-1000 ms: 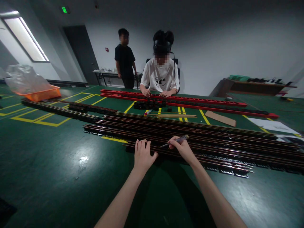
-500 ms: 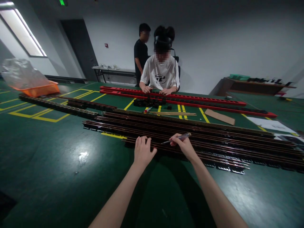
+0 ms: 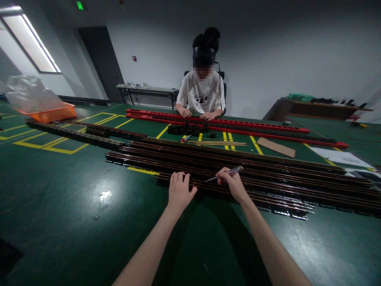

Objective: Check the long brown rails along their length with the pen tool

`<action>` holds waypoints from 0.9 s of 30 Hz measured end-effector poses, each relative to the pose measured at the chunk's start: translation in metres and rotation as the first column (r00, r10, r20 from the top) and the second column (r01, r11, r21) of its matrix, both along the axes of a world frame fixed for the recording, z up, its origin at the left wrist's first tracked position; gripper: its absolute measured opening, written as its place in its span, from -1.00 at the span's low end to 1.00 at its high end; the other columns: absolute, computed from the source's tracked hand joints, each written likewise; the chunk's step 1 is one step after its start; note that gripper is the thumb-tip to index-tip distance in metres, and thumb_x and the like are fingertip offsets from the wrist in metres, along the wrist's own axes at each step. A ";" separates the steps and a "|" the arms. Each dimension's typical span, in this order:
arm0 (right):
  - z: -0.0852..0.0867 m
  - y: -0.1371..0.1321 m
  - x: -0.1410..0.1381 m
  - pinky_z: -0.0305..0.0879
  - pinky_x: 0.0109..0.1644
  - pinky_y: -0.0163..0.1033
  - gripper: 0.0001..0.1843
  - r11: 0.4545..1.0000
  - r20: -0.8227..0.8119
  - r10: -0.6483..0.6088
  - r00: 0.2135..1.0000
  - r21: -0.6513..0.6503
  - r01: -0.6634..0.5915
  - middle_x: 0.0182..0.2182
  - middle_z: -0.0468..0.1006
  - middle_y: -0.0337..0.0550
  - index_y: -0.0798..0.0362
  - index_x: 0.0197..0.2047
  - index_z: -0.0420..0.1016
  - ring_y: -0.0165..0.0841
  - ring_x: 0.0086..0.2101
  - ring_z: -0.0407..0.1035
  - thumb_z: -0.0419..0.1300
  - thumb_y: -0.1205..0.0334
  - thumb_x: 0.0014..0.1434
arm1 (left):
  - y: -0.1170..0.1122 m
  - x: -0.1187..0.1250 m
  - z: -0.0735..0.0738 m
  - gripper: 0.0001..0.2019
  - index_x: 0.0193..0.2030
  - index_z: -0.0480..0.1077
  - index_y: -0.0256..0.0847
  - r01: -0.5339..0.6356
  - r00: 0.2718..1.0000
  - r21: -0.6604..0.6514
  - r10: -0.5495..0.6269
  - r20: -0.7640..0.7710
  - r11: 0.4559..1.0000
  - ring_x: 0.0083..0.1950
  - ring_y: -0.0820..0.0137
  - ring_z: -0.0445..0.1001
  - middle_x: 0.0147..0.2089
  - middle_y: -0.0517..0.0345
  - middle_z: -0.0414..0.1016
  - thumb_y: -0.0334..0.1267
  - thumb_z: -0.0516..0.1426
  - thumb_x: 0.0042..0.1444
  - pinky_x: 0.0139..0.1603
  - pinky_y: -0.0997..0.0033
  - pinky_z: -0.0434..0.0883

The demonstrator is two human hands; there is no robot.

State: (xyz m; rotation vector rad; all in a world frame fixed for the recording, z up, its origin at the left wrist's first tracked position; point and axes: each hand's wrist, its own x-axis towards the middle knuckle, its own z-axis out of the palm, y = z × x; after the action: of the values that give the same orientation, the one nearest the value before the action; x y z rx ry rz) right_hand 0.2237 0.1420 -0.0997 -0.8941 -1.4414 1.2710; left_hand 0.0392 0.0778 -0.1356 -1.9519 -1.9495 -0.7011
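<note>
My right hand [image 3: 230,182] is closed around a slim screwdriver [image 3: 236,171] with a clear handle. Its thin shaft points left and down, the tip over the near edge of a bundle of long black strips [image 3: 268,167] with copper-coloured rails. My left hand [image 3: 180,188] lies over the nearest strip [image 3: 163,178], fingers bent across its top and thumb at the near side, holding it. A tiny red spot shows by that thumb; I cannot make out what it is. The screwdriver tip is a short way right of the left thumb.
Across the green table [image 3: 74,198] a co-worker [image 3: 202,93] handles long red frames [image 3: 262,131]. Between us lie dark parts [image 3: 184,129], thin wooden sticks [image 3: 217,143] and a cardboard piece [image 3: 275,147]. An orange basket [image 3: 50,114] with a plastic bag stands at left.
My right hand and the screwdriver have shifted slightly right, away from the left hand. The left hand stays on the strip. A person in black behind the co-worker is out of sight now.
</note>
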 end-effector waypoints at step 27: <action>0.008 -0.008 -0.008 0.26 -0.43 -0.27 -0.72 0.999 0.127 0.039 0.991 0.024 -0.043 -0.63 0.44 -0.22 0.08 -0.50 0.44 -0.39 -0.56 0.32 0.22 0.01 -0.02 | -0.001 0.002 -0.002 -0.70 -0.04 0.38 -0.32 0.078 0.995 0.020 -0.077 -0.060 0.997 0.07 0.18 0.33 -0.05 -0.08 0.41 -0.43 0.01 0.08 0.26 0.02 0.17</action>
State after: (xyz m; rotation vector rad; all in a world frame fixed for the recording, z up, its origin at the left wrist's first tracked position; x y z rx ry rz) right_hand 0.2161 0.1339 -0.0918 -0.9458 -1.5801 1.2409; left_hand 0.0408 0.0766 -0.1373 -2.0208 -1.8325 -0.6737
